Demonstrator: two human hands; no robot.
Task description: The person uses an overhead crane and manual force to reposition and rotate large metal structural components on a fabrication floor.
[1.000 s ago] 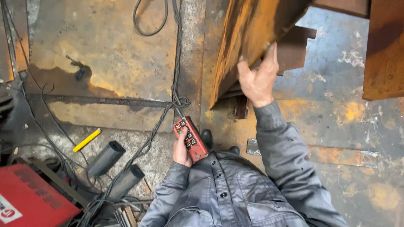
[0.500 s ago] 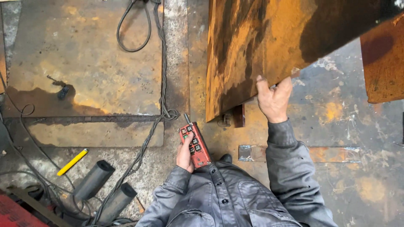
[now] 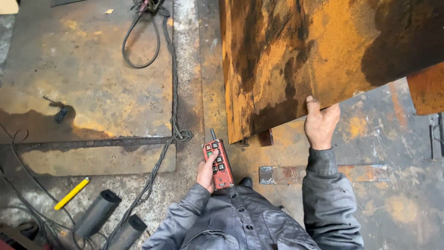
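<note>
My left hand (image 3: pixel 206 172) holds a red remote control (image 3: pixel 219 163) with several buttons, thumb resting on its keypad, just in front of my grey jacket. My right hand (image 3: pixel 320 122) grips the lower edge of a large rusty steel plate (image 3: pixel 323 51) that hangs tilted above the floor and fills the upper right of the view. My grey sleeve runs down from that hand.
A rusty floor plate (image 3: pixel 88 78) lies at left with a wire rope (image 3: pixel 172 102) and a looped cable (image 3: pixel 138 41) across it. A yellow marker (image 3: pixel 71 193) and two dark tubes (image 3: pixel 97 214) lie at lower left. A small steel strip (image 3: pixel 282 174) lies by my foot.
The big rusty plate now fills more of the view and shows its broad face. My right hand stays on its lower edge; the red welder case at lower left has left the view.
</note>
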